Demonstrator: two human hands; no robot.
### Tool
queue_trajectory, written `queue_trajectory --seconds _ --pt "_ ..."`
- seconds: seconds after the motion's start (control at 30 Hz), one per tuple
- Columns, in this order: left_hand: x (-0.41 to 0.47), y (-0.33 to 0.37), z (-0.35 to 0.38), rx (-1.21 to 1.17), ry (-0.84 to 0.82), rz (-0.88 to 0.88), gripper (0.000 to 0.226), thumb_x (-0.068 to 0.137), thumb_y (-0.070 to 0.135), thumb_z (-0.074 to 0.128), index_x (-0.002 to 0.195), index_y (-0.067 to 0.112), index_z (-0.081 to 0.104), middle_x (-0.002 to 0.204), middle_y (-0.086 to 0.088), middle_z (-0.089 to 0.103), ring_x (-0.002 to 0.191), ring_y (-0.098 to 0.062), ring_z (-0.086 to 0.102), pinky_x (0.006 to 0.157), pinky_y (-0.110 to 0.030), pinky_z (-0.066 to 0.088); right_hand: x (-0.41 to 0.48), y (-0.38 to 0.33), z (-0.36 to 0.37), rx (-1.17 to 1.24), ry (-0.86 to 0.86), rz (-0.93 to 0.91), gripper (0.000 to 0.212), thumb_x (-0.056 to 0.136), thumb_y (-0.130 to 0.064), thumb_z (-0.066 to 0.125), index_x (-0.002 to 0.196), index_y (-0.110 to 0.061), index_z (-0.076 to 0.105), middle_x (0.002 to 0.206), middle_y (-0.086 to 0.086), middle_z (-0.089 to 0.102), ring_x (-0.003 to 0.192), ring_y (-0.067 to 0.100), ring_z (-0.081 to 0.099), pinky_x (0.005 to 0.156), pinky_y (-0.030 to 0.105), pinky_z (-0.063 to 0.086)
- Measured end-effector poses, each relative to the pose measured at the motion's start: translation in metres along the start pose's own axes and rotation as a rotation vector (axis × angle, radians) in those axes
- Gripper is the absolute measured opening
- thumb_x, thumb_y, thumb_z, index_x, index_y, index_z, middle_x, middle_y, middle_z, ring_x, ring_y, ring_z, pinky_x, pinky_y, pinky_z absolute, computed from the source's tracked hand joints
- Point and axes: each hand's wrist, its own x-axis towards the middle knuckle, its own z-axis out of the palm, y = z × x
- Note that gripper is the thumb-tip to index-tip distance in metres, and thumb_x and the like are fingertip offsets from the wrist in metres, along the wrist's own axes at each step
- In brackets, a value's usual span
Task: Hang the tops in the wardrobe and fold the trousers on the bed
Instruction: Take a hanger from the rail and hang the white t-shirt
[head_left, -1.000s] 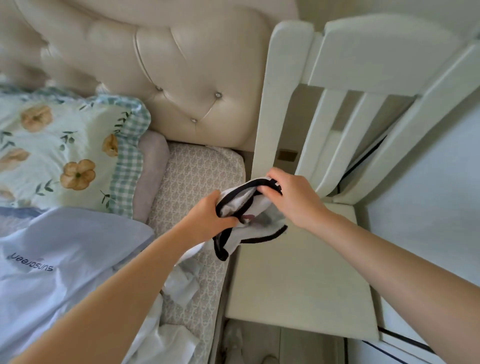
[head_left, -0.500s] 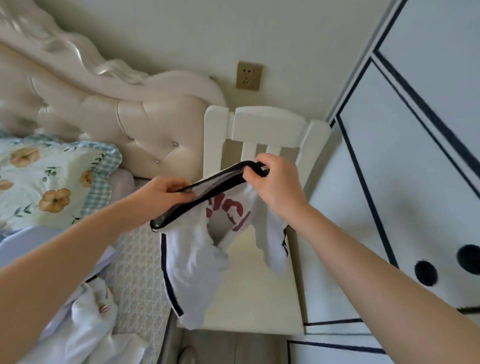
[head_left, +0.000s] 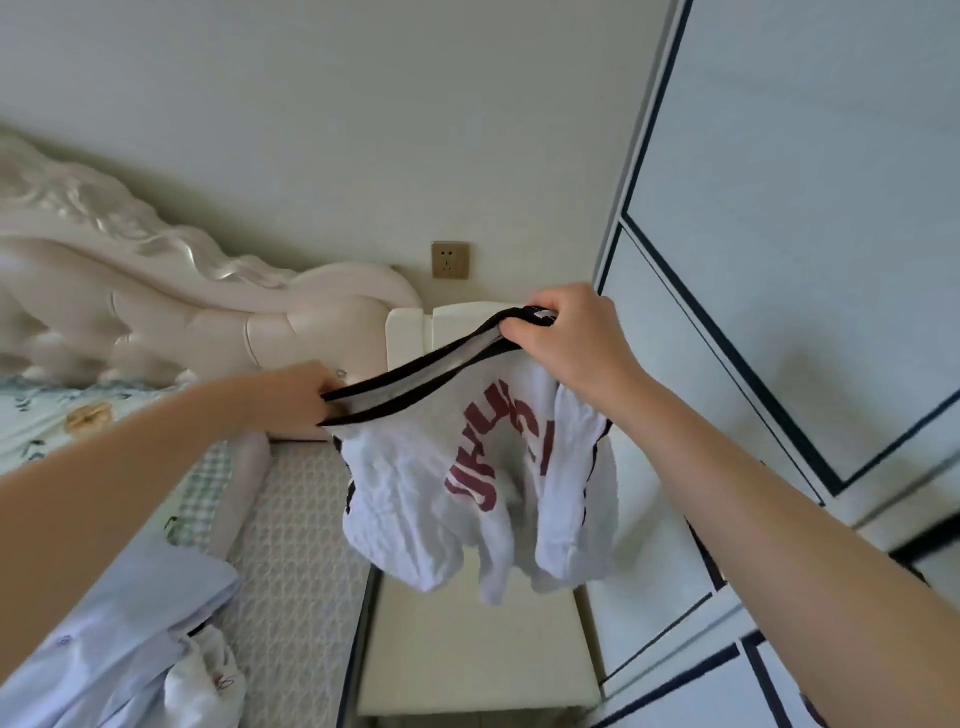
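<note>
**A:** What are the hands doing?

**B:** The left hand (head_left: 291, 400) pinches one end of the dark band (head_left: 426, 373) on the white top (head_left: 467, 493). The right hand (head_left: 571, 343) has its fingers curled round the other end, up higher. Both hold it tight.

**A:** Where is the top?

**B:** It is up in the air, between the hands. It hangs down over the seat of the white chair (head_left: 467, 665). I think it does not touch the seat. It has red letters on it.

**A:** Is it on a hanger?

**B:** No, I see no hanger. The wardrobe (head_left: 779, 260) is on the right and its doors look shut. So I think this top is not hung up yet.

**A:** Is a lot left to do?

**B:** I think so. A light blue shirt (head_left: 130, 623) lies on the bed (head_left: 301, 545), down on the left. A small white cloth (head_left: 208, 680) is bunched up beside it. I can't tell if any trousers are there. I see nothing folded.

**A:** What else is in the room?

**B:** The bed has a patterned sheet. A flowery pillow (head_left: 78, 421) lies near the puffy cream headboard (head_left: 156, 291). The chair stands between the bed and the wardrobe. A wall socket (head_left: 450, 260) is above the chair back.
</note>
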Motion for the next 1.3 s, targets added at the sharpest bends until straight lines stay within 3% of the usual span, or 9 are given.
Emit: queue_trajectory --seconds 0.13,0.23,0.47,0.67,0.77,0.87,0.97,1.17,1.3 --pt "-0.014 0.015 -0.028 -0.739 -0.009 0.004 0.017 0.094 0.018 0.063 0.101 0.006 0.073 0.099 -0.010 0.073 0.082 -0.017 0.068 0.080 -0.031 0.057 -0.012 -0.010 -0.034 -0.139 0.032 -0.031 0.042 0.086 -0.034 0.061 0.052 -0.022 0.039 0.047 -0.009 0.039 0.048 0.013 0.038 0.050 0.028 0.030" --pt "-0.024 0.026 -0.038 -0.915 0.004 0.074 0.025 0.092 0.022 0.063 0.115 0.013 0.070 0.114 -0.009 0.072 0.105 -0.023 0.069 0.099 -0.046 0.051 -0.030 -0.014 -0.054 -0.363 0.058 -0.067 0.034 0.090 -0.031 0.055 0.062 -0.014 0.045 0.060 -0.002 0.044 0.055 0.020 0.043 0.052 0.031 0.034" --pt "-0.050 0.054 -0.028 -0.472 0.259 0.120 0.018 0.093 0.019 0.061 0.080 0.011 0.071 0.071 -0.006 0.064 0.068 -0.020 0.056 0.059 -0.026 0.044 -0.100 -0.004 -0.076 -0.655 0.060 0.231 0.015 0.089 -0.007 0.047 0.101 -0.004 0.055 0.089 0.012 0.059 0.075 0.030 0.054 0.066 0.036 0.048" --pt "-0.072 0.066 0.000 0.137 0.634 0.278 0.016 0.090 0.019 0.058 0.098 0.008 0.065 0.099 -0.010 0.058 0.093 -0.033 0.055 0.076 -0.037 0.045 -0.156 -0.007 -0.092 0.434 0.107 0.788 0.006 0.083 -0.010 0.059 0.080 -0.004 0.059 0.080 0.014 0.057 0.073 0.026 0.057 0.068 0.035 0.051" --pt "-0.099 0.095 0.019 -0.569 0.357 0.120 0.019 0.094 0.007 0.053 0.105 -0.003 0.065 0.085 -0.013 0.065 0.073 -0.025 0.062 0.051 -0.024 0.049 -0.189 -0.019 -0.102 0.431 0.213 0.786 0.011 0.083 -0.021 0.063 0.080 -0.012 0.057 0.076 0.010 0.053 0.071 0.022 0.050 0.065 0.031 0.036" --pt "-0.133 0.117 0.044 -1.074 -0.069 -0.010 0.016 0.094 0.006 0.051 0.095 0.006 0.066 0.077 -0.007 0.070 0.064 -0.017 0.069 0.055 -0.027 0.057 -0.230 -0.030 -0.112 0.186 0.297 0.652 0.027 0.080 -0.020 0.062 0.066 -0.019 0.039 0.063 0.001 0.034 0.060 0.017 0.034 0.057 0.031 0.024" --pt "-0.158 0.133 0.078 -1.081 -0.212 -0.002 0.018 0.090 0.009 0.046 0.083 0.008 0.063 0.076 -0.009 0.068 0.069 -0.023 0.067 0.067 -0.035 0.055 -0.279 -0.039 -0.118 0.090 0.338 0.647 0.022 0.077 -0.022 0.062 0.067 -0.015 0.043 0.064 0.003 0.037 0.060 0.016 0.038 0.057 0.030 0.029" --pt "-0.209 0.165 0.153 -0.750 -0.067 0.013 0.004 0.066 0.009 0.052 0.065 0.013 0.050 0.064 -0.004 0.039 0.064 -0.020 0.037 0.061 -0.032 0.033 -0.400 -0.043 -0.135 -0.134 0.341 0.638 0.008 0.088 -0.022 0.057 0.089 -0.013 0.057 0.075 -0.003 0.057 0.065 0.009 0.050 0.055 0.023 0.037" --pt "-0.252 0.182 0.208 -0.595 -0.022 0.142 0.019 0.086 0.020 0.064 0.073 0.009 0.054 0.070 -0.007 0.042 0.069 -0.020 0.040 0.060 -0.029 0.031 -0.486 -0.042 -0.149 -0.144 0.325 0.701 0.031 0.096 -0.031 0.050 0.070 -0.014 0.046 0.059 -0.005 0.045 0.051 0.008 0.040 0.047 0.020 0.031"
